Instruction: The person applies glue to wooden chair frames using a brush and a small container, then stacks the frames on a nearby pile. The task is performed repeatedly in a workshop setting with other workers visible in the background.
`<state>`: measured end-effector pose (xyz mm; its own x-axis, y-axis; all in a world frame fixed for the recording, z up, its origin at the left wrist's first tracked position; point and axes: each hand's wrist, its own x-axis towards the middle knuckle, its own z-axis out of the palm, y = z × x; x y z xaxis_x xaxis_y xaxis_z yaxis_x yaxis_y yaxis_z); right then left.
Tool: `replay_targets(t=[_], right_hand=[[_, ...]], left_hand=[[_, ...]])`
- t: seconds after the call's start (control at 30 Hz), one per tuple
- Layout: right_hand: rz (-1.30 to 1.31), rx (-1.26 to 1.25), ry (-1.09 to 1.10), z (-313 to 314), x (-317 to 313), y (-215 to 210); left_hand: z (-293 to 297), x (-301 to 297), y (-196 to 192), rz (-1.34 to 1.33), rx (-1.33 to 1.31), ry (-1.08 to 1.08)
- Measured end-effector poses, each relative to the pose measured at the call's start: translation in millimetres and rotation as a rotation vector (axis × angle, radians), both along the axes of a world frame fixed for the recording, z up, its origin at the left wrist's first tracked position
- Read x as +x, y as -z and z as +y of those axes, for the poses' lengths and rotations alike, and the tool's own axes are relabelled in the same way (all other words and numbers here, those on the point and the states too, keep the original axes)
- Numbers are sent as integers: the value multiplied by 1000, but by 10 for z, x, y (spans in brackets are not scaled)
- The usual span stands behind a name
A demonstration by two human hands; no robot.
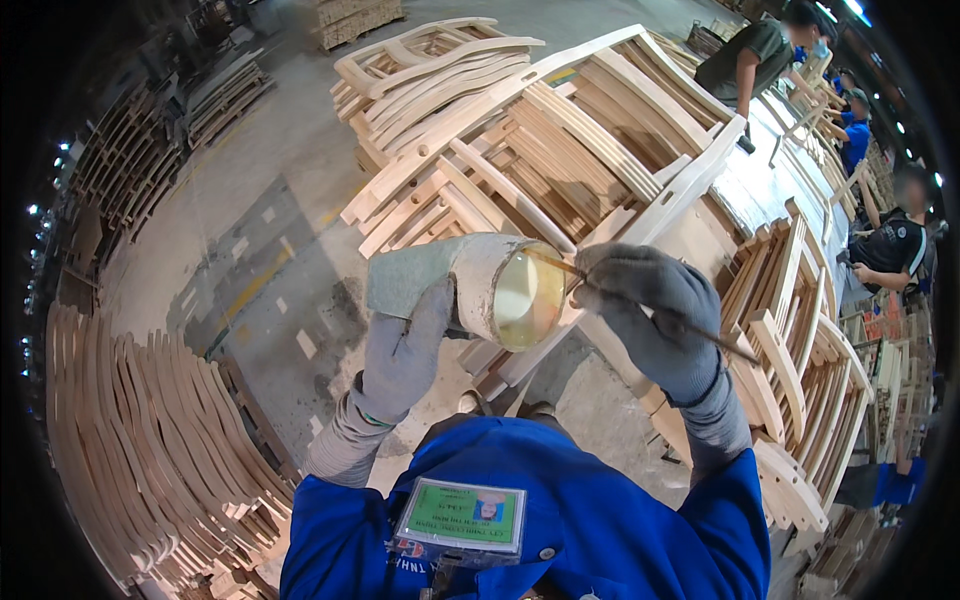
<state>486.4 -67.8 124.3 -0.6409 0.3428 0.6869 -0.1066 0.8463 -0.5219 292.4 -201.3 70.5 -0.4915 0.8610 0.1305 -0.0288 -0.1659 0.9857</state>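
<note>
My left hand (pixel 408 350), in a grey glove, is closed around a round whitish pot (pixel 480 290) tilted so its mouth faces right. Inside the pot is a pale yellowish coating or liquid. A flat grey-green piece (pixel 405 278) sits against the pot's left side; whether it is part of the pot, I cannot tell. Pinched in my gloved right hand (pixel 650 305) is a thin brown stick (pixel 715 340). One end of it reaches over the pot's mouth, and the other sticks out past my palm. Whether that end has bristles is not clear.
Stacked wooden frames and curved slats (pixel 560 150) lie just ahead. More curved wooden parts stand at the left (pixel 160 430) and right (pixel 790 330). Pallets (pixel 130 150) lie far left. One person (pixel 750 65) works at a pale table (pixel 765 175); others are farther right.
</note>
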Motion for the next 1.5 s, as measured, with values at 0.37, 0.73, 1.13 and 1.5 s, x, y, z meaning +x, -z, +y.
replay_targets(t=[0.37, 0.73, 1.13, 1.5], right_hand=[[-41, 121, 31, -748, -13, 504], [515, -855, 37, -846, -165, 584], [209, -872, 591, -183, 118, 947], [-11, -676, 721, 37, 74, 1332]], left_hand=[[20, -135, 341, 51, 281, -174], [-107, -348, 385, -54, 192, -48], [-75, -613, 675, -258, 5, -143], [-239, -823, 869, -255, -34, -178]])
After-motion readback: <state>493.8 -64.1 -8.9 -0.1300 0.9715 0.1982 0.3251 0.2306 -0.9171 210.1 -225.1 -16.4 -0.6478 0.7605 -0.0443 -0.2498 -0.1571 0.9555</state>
